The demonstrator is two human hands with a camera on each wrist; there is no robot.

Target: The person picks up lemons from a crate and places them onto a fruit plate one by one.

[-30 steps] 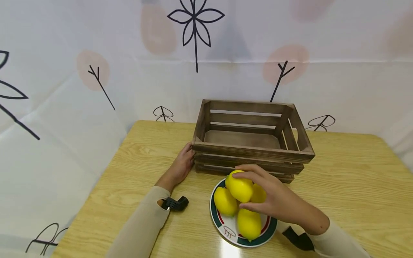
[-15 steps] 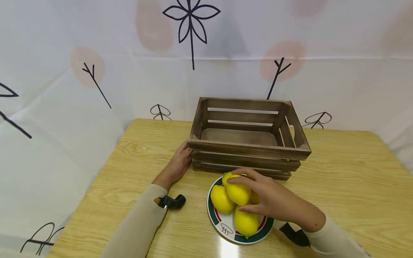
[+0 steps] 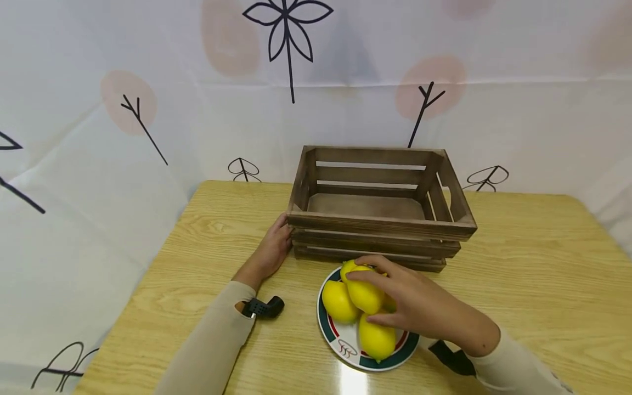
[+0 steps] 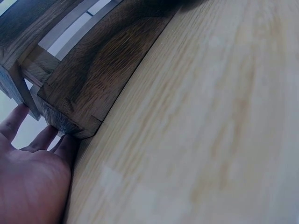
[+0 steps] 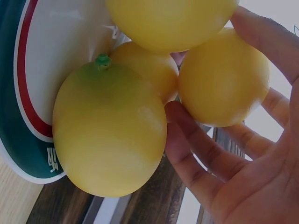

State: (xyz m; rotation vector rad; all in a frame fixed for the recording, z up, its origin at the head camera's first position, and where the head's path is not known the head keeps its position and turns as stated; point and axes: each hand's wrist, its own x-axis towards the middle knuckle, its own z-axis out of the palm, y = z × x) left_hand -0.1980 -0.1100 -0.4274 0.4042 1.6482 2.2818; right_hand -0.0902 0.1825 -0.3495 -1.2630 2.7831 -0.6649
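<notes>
My left hand [image 3: 270,253] rests at the lower left end of a brown slatted wooden crate [image 3: 380,224], fingertips right at its wood. In the left wrist view the fingers of that hand [image 4: 32,172] reach up to the crate's corner. With thumb and curved fingers, my right hand [image 3: 419,302] holds a yellow lemon [image 3: 364,291] on top of other lemons. The right wrist view has this lemon [image 5: 224,79] between thumb and fingers. Beneath are a left lemon [image 3: 338,303] and a front lemon [image 3: 377,339]; others are partly hidden. They lie on a white plate [image 3: 345,351] with green and red edging.
The crate stands just behind the plate, close to it, and no fruit shows inside. Everything is on a light wooden table [image 3: 533,285]. A white cloth [image 3: 345,115] with plant drawings hangs behind its far edge.
My right hand has lowered a little with the lemon, bringing it down onto the others. The left hand has stayed at the crate. The head view has shifted slightly.
</notes>
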